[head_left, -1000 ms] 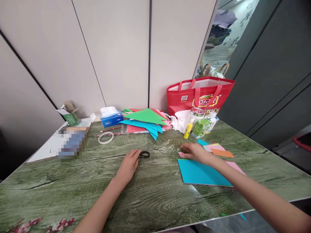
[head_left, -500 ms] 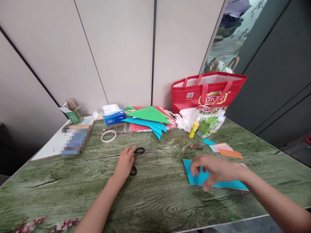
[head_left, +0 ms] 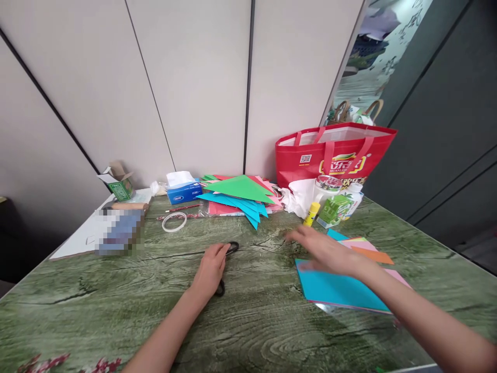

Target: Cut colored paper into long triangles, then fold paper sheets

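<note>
The scissors [head_left: 221,291] have black handles. The upper paper [head_left: 337,291] is bright blue, with pink along its edge. The glue [head_left: 311,214] is yellow, the tape [head_left: 174,230] is white. The bag [head_left: 293,173] is red; the table [head_left: 248,316] has a green wood-grain pattern.

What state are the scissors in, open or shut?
Scissors open, it appears: handle loops spread apart; the left hand hides the blades.

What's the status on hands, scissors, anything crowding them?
Left hand on scissors, partly covering them. Right hand open, overlapping blue paper in view. Glue stick close beyond right hand.
</note>
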The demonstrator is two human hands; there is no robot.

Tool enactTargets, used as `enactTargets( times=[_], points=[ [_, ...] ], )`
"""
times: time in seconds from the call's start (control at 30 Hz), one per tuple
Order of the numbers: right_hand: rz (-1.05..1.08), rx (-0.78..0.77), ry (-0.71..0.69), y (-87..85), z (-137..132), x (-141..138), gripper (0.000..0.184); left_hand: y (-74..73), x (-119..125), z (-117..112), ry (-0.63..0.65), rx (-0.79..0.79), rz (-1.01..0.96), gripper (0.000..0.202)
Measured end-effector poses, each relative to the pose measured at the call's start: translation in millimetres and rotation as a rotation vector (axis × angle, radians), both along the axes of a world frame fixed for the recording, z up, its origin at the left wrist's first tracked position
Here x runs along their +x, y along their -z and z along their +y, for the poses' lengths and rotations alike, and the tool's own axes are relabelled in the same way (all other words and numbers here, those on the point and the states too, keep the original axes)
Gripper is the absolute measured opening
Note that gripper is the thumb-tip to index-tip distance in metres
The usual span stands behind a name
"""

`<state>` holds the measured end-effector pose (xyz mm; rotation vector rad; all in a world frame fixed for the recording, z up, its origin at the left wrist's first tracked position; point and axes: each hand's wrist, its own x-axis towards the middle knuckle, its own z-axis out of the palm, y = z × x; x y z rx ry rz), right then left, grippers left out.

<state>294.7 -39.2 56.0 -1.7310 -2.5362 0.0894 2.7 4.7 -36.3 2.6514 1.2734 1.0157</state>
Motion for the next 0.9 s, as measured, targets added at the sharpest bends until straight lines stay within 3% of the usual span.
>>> enactTargets(
  times=[0.07,0.1,0.2,0.3,0.43,0.47,0.57,0.63,0.77,0.9],
  points=[
    [0.016,0.28,0.102,-5.4,36.7,-29.9,0.051,-0.8,3.3,-2.8,0.015,0.007,-0.002,0.033],
    [0.015,0.329,0.14,-5.3,55.6,-48.0,0.053,-1.5,4.1,-4.5,0.017,0.011,-0.002,0.033],
    [-0.003,0.367,0.157,3.1,106.7,-99.5,0.067,-3.6,2.7,-9.2,0.014,0.019,0.002,0.034],
    [-0.042,0.345,0.168,12.4,146.3,-127.3,0.083,-4.3,-1.5,-11.3,0.002,0.016,0.012,0.037],
    [-0.118,0.229,0.221,14.0,184.7,-127.6,0.102,-3.3,-3.9,-10.4,-0.006,-0.001,0.025,0.042],
    [-0.14,0.191,0.233,12.6,191.9,-125.0,0.096,-2.9,-3.6,-10.1,-0.006,-0.006,0.027,0.042],
    [-0.205,0.079,0.245,5.4,208.1,-118.0,0.046,-2.0,-2.2,-9.9,-0.01,-0.021,0.03,0.041],
    [-0.239,0.007,0.215,-1.7,216.1,-114.5,0.028,-1.8,-1.5,-10.3,-0.016,-0.039,0.032,0.04],
    [-0.279,-0.066,0.123,-16.7,229.7,-107.1,0.029,-3.2,-1.4,-11.5,-0.026,-0.073,0.021,0.04],
    [-0.296,-0.03,0.113,-20.5,235.2,-100.5,0.029,-4.6,-1.2,-12.1,-0.022,-0.101,0.001,0.039]
  ],
)
